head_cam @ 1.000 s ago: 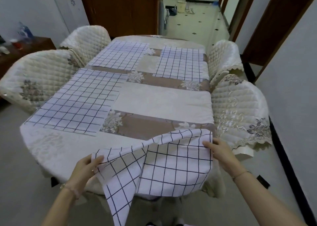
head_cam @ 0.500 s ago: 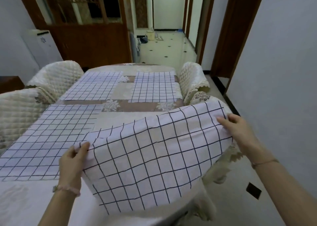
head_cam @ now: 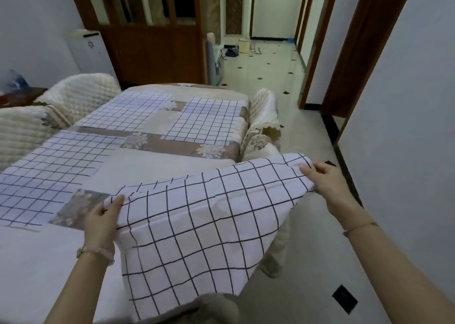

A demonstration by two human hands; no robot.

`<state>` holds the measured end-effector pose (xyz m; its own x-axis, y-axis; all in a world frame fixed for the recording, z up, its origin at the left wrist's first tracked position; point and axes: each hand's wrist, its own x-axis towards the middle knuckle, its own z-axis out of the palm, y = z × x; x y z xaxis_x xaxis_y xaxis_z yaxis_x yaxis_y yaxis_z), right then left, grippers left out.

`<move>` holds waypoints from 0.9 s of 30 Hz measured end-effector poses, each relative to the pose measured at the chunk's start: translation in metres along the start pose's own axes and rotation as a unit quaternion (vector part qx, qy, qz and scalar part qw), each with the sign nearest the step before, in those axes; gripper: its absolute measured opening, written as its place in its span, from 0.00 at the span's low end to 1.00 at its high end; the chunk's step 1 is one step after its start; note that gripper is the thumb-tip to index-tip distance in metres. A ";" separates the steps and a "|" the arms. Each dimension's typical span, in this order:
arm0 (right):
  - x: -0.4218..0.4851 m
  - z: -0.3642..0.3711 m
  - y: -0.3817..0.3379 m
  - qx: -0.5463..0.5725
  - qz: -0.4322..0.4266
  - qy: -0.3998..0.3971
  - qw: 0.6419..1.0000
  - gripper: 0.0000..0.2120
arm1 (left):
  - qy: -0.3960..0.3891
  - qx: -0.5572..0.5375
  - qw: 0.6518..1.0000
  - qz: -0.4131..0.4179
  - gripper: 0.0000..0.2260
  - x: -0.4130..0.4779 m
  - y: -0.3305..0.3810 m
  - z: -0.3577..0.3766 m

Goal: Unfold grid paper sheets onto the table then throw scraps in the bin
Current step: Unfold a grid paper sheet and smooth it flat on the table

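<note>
Your left hand point(head_cam: 102, 221) and right hand point(head_cam: 325, 178) each pinch a top corner of the grid sheet point(head_cam: 197, 225), spread over the near right edge of the cloth-covered table point(head_cam: 152, 166), where three other sheets point(head_cam: 44, 176) lie flat, padded chairs point(head_cam: 81, 94) line both sides, and tiled floor point(head_cam: 307, 139) lies open on your right.

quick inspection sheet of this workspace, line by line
surface: table under a cream floral tablecloth
job's things: three grid paper sheets lie flat on it; a fourth sheet is held, sagging over the table's near right corner
clutter: bluish bag on a dark side table
grippers: left hand grips the fourth sheet's left edge; right hand pinches its far right corner
cables: nothing seen
surroundings: quilted chairs, white appliance, wooden partition, tiled hallway
</note>
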<state>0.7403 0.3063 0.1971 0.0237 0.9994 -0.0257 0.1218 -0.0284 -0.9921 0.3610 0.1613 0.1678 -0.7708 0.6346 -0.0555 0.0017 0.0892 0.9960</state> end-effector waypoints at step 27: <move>0.229 0.147 -0.021 -0.045 -0.028 -0.328 0.943 0.06 | 0.280 -0.094 0.955 -0.023 0.10 0.007 -0.028 0.011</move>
<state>0.5975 0.5385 0.1937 -0.6001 0.7966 -0.0725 0.1895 0.0535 -0.9804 0.3626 0.1715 0.1387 -0.9873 0.1181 -0.1063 -0.1146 -0.0656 0.9912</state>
